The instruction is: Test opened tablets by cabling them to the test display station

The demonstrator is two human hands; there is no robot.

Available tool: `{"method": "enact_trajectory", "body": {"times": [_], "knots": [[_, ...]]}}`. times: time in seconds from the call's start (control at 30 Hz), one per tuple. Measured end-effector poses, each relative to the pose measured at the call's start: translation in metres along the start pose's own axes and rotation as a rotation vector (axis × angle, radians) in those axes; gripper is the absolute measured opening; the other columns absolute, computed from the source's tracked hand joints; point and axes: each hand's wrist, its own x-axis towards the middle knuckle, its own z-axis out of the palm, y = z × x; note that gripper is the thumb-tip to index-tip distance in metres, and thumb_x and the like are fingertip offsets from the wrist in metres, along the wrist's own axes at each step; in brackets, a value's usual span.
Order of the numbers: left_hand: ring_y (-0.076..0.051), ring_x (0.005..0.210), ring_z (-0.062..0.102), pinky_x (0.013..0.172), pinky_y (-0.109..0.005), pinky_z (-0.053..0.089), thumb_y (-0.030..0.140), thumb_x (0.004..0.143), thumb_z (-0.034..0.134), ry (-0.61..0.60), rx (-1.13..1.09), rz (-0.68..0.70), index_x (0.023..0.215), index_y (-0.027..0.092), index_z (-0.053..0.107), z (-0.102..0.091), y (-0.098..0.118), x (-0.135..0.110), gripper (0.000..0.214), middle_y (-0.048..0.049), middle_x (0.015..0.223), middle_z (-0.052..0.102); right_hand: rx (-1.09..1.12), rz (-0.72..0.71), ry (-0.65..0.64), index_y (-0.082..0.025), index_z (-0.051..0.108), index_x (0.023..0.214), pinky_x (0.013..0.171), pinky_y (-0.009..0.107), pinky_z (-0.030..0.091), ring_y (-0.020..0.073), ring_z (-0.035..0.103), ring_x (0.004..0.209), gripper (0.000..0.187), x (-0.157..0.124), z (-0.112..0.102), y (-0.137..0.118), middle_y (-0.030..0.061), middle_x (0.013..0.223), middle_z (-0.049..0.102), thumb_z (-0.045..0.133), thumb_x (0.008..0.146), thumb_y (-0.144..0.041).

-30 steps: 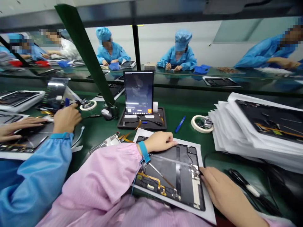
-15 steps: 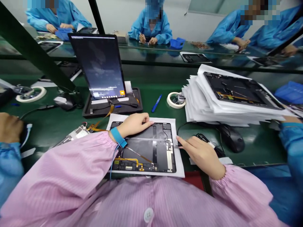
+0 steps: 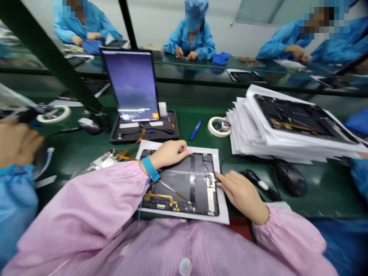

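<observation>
An opened tablet housing (image 3: 178, 184), with its inner boards and yellow ribbon cables exposed, lies on white paper (image 3: 222, 207) in front of me. Across its far edge rests my left hand (image 3: 170, 153), closed with bent fingers over the edge and the thumb on the housing; a blue wrist strap (image 3: 150, 168) circles that wrist. At the housing's right edge, my right hand (image 3: 240, 193) pinches a small black cable plug (image 3: 217, 179) against the port side. Whether the plug is seated cannot be made out. Behind stands a lit tablet screen (image 3: 133, 88), joined to an orange ribbon cable (image 3: 132, 145).
A paper stack (image 3: 250, 130) carries another opened housing (image 3: 299, 115) at right. Near it are a mouse (image 3: 290, 178), a cable bundle (image 3: 263, 186), a tape roll (image 3: 211, 128) and a blue pen (image 3: 196, 130). Co-workers sit opposite; a co-worker's hand (image 3: 18, 142) is at left.
The view has shifted, so the scene sits further right and lower. My right hand has closed in on the housing's edge with the plug. The standing screen has turned brighter and purplish.
</observation>
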Motion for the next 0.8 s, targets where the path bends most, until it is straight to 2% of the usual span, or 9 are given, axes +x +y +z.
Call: {"method": "enact_trajectory", "body": {"times": [0.1, 0.17, 0.27, 0.3, 0.33, 0.4, 0.5, 0.63, 0.8], "knots": [[-0.016, 0.074, 0.058, 0.070, -0.026, 0.043, 0.042, 0.086, 0.053, 0.116, -0.005, 0.089, 0.078, 0.018, 0.059, -0.024, 0.000, 0.004, 0.026, -0.0024, 0.078, 0.065, 0.095, 0.021, 0.048, -0.014, 0.060, 0.116, 0.067, 0.035, 0.046, 0.0210, 0.054, 0.073, 0.033, -0.005, 0.010, 0.010, 0.0060, 0.076, 0.058, 0.038, 0.099, -0.032], [-0.017, 0.086, 0.060, 0.082, -0.028, 0.044, 0.036, 0.091, 0.043, 0.306, 0.026, 0.068, 0.082, 0.018, 0.061, -0.057, -0.016, 0.006, 0.027, -0.0046, 0.088, 0.067, 0.127, 0.017, 0.080, -0.018, 0.060, 0.117, 0.068, 0.035, 0.048, 0.0216, 0.057, 0.074, 0.033, -0.006, 0.018, 0.020, 0.0056, 0.078, 0.060, 0.041, 0.098, -0.037], [-0.018, 0.103, 0.058, 0.092, -0.030, 0.042, 0.024, 0.093, 0.033, 0.775, 0.059, -0.222, 0.098, 0.018, 0.061, -0.114, -0.065, -0.004, 0.029, -0.0070, 0.105, 0.066, 0.160, -0.012, 0.134, -0.021, 0.062, 0.115, 0.069, 0.035, 0.050, 0.0222, 0.061, 0.076, 0.034, -0.006, 0.027, 0.031, 0.0056, 0.085, 0.064, 0.042, 0.096, -0.042], [-0.018, 0.106, 0.057, 0.094, -0.031, 0.042, 0.020, 0.090, 0.036, 0.883, 0.066, -0.350, 0.103, 0.017, 0.060, -0.129, -0.084, -0.010, 0.027, -0.0077, 0.110, 0.065, 0.167, -0.021, 0.145, -0.022, 0.062, 0.114, 0.069, 0.035, 0.051, 0.0222, 0.062, 0.077, 0.034, -0.006, 0.028, 0.033, 0.0054, 0.087, 0.065, 0.042, 0.096, -0.042], [-0.019, 0.108, 0.056, 0.095, -0.032, 0.041, 0.017, 0.085, 0.041, 0.916, 0.054, -0.492, 0.105, 0.016, 0.060, -0.139, -0.103, -0.015, 0.027, -0.0088, 0.112, 0.064, 0.171, -0.027, 0.152, -0.022, 0.062, 0.113, 0.069, 0.034, 0.052, 0.0222, 0.063, 0.079, 0.034, -0.006, 0.029, 0.034, 0.0052, 0.088, 0.066, 0.042, 0.096, -0.043], [-0.021, 0.104, 0.059, 0.092, -0.032, 0.043, 0.011, 0.075, 0.050, 0.806, 0.009, -0.602, 0.100, 0.015, 0.062, -0.149, -0.135, -0.024, 0.029, -0.0094, 0.106, 0.066, 0.177, -0.026, 0.149, -0.023, 0.062, 0.113, 0.069, 0.033, 0.053, 0.0216, 0.064, 0.081, 0.033, -0.006, 0.029, 0.035, 0.0044, 0.091, 0.067, 0.043, 0.095, -0.043], [-0.019, 0.083, 0.063, 0.079, -0.029, 0.048, 0.013, 0.066, 0.060, 0.664, -0.047, -0.571, 0.083, 0.015, 0.065, -0.143, -0.158, -0.027, 0.018, -0.0058, 0.085, 0.070, 0.179, -0.006, 0.132, -0.024, 0.062, 0.112, 0.069, 0.030, 0.055, 0.0205, 0.065, 0.081, 0.032, -0.006, 0.028, 0.035, 0.0035, 0.092, 0.067, 0.044, 0.095, -0.044], [-0.017, 0.076, 0.060, 0.074, -0.029, 0.046, 0.029, 0.065, 0.068, 0.680, -0.013, -0.533, 0.079, 0.016, 0.060, -0.130, -0.161, -0.024, 0.020, -0.0034, 0.081, 0.066, 0.176, 0.000, 0.128, -0.024, 0.062, 0.112, 0.068, 0.029, 0.056, 0.0202, 0.065, 0.081, 0.032, -0.008, 0.030, 0.038, 0.0040, 0.091, 0.067, 0.043, 0.095, -0.045], [-0.017, 0.078, 0.058, 0.075, -0.028, 0.044, 0.035, 0.064, 0.072, 0.683, 0.063, -0.499, 0.079, 0.019, 0.056, -0.127, -0.167, -0.022, 0.028, -0.0013, 0.081, 0.063, 0.189, 0.026, 0.096, -0.025, 0.062, 0.113, 0.073, 0.029, 0.056, 0.0215, 0.065, 0.087, 0.032, -0.011, 0.034, 0.043, 0.0051, 0.099, 0.067, 0.046, 0.094, -0.045]]}}
